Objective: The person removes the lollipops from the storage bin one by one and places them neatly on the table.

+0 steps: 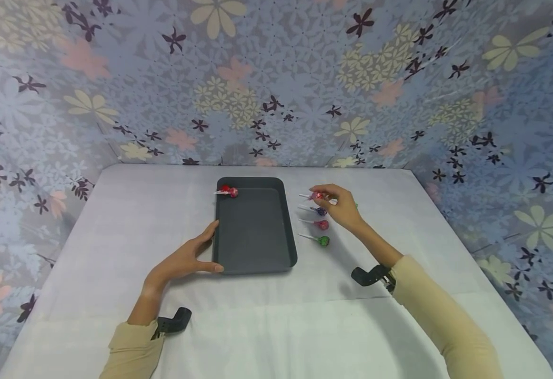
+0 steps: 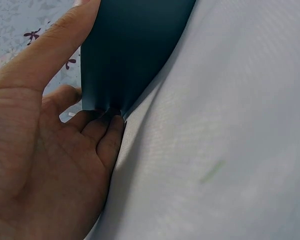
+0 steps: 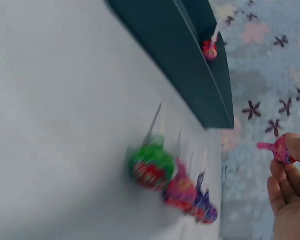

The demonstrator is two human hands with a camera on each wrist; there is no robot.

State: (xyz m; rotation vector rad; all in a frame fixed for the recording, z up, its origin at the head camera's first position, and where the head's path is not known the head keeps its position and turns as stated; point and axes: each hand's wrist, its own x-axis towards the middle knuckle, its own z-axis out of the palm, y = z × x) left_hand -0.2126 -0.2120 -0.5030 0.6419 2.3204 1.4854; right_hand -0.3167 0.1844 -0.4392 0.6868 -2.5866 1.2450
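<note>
A dark grey tray (image 1: 256, 231) lies on the white-covered table. My left hand (image 1: 186, 259) holds it by the near left corner, thumb at the near side and fingers along the left wall. My right hand (image 1: 344, 211) pinches a pink-wrapped lollipop (image 1: 316, 195) between thumb and fingertips, right of the tray, its stick pointing left. Below this hand lie a purple lollipop (image 1: 322, 211), a pink lollipop (image 1: 322, 225) and a green lollipop (image 1: 323, 241) in a column. Inside the tray's far left corner are a red lollipop (image 1: 225, 188) and a pinkish-red one (image 1: 233, 192), sticks over the rim.
A small green thing (image 1: 356, 205) shows behind the right hand, mostly hidden. White cloth (image 1: 267, 326) covers the table. Flower-patterned fabric (image 1: 276, 105) rises behind it and at both sides. Each wrist wears a black camera mount (image 1: 174, 321).
</note>
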